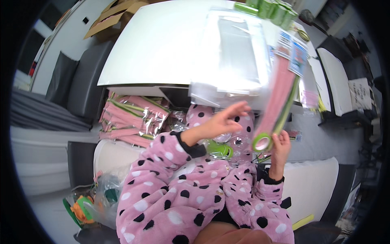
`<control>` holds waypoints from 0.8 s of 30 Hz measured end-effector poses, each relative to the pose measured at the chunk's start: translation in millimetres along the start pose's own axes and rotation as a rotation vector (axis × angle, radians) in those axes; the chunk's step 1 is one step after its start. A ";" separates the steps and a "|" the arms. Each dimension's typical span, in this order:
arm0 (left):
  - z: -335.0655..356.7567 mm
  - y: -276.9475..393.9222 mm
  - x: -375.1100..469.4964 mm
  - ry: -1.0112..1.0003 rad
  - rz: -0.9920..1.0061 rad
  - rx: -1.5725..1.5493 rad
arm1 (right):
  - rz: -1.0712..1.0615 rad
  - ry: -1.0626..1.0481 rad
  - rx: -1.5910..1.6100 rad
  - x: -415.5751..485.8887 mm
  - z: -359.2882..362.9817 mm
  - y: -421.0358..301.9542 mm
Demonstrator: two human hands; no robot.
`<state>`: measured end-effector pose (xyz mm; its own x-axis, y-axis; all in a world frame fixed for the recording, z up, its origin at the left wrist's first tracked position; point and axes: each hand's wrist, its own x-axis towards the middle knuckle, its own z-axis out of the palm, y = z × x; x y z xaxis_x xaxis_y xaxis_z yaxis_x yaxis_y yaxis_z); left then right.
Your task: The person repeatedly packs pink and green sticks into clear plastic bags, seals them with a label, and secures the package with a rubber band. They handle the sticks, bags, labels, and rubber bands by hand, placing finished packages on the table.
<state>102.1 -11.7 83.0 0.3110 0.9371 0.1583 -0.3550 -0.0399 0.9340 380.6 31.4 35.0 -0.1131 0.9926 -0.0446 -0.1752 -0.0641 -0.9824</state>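
Observation:
In my right hand (281, 148) is the lower end of a long clear packet (278, 88) of pink and green fuzzy stems. Printed cards (297, 56) are at its upper end, tilted over the table's right part. A green-rimmed roll of tape (262, 142) shows at the packet's bottom, beside my fingers; whether it lies inside the plastic is hard to tell. My left hand (228, 120) hovers over my lap, fingers spread and holding nothing. Below it, green tape rolls (221, 150) rest in clear plastic on my lap.
Flat clear plastic bags (237, 52) overhang the white table's (152, 45) front edge. Several green wrapped rolls (271, 10) stand at the far right. Filled packets of pink and green stems (131, 119) are heaped left of my knees. A cardboard box (112, 18) sits beyond the table.

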 end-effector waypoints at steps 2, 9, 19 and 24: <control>0.1 1.1 -6.9 -0.034 0.025 0.076 | -0.007 0.225 -0.035 1.8 -38.9 8.8; -100.5 -11.0 -120.2 0.827 0.152 0.185 | -0.306 0.863 -0.268 5.2 -246.2 30.5; -301.2 -175.6 -352.1 2.120 -0.383 0.398 | 0.356 0.836 -0.268 49.9 -334.9 129.1; -311.3 -170.6 -325.6 1.947 -0.497 0.273 | 0.128 0.625 -0.196 79.5 -233.0 97.7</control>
<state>-213.0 -202.0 -227.5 -0.9188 -0.0727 -0.3881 -0.3810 0.4209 0.8232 582.4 128.1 -106.8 0.4770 0.8555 -0.2014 -0.0100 -0.2238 -0.9746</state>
